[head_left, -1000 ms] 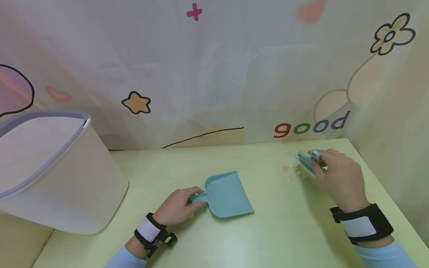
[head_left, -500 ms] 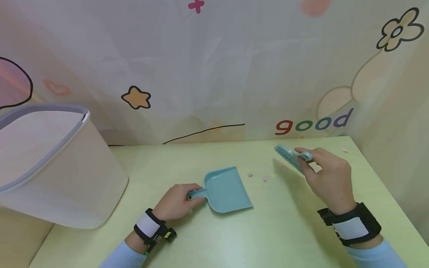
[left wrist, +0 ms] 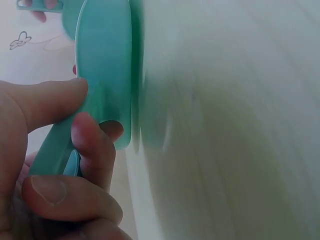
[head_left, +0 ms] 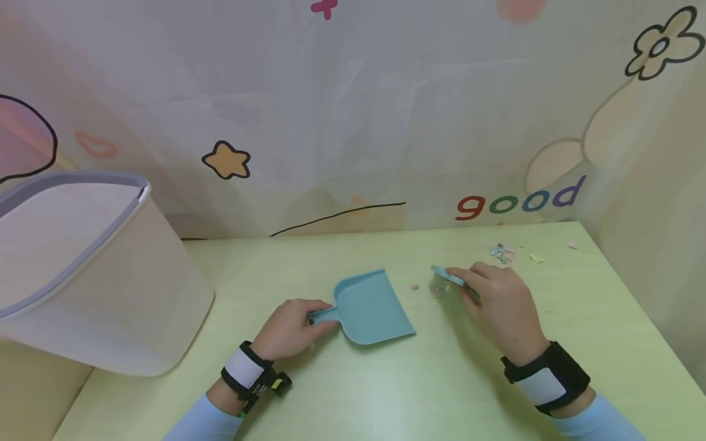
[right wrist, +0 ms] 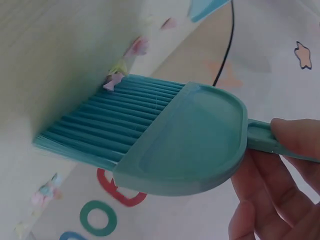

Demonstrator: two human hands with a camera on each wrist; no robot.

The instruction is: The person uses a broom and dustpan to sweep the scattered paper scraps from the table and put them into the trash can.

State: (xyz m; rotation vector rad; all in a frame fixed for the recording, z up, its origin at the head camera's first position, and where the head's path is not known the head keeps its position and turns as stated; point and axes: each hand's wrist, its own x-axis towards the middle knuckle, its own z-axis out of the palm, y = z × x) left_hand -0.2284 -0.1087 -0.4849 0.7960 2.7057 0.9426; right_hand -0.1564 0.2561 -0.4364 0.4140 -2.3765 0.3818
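Observation:
A light blue dustpan [head_left: 371, 309] lies low over the table, its wide edge facing right. My left hand [head_left: 288, 331] grips its short handle [left wrist: 59, 142] between thumb and fingers. Right of the pan, my right hand [head_left: 503, 306] pinches the handle of a matching small brush [head_left: 448, 275]. In the right wrist view the bristles [right wrist: 115, 120] meet the tabletop, with small paper scraps [right wrist: 116, 79] at one corner. One pink scrap [head_left: 415, 286] sits between pan and brush. A little heap of coloured scraps [head_left: 502, 253] lies behind the right hand.
A large white bin [head_left: 121, 288] with a lilac rim stands at the left. More scraps lie toward the back right, including a yellow one [head_left: 536, 258] and a pink one [head_left: 572, 245]. A printed backdrop [head_left: 353, 122] rises along the table's far edge.
My right hand has swept the brush leftward toward the dustpan, shifting some scraps that way. The heap at the back right has come into view. My left hand keeps the pan nearly still.

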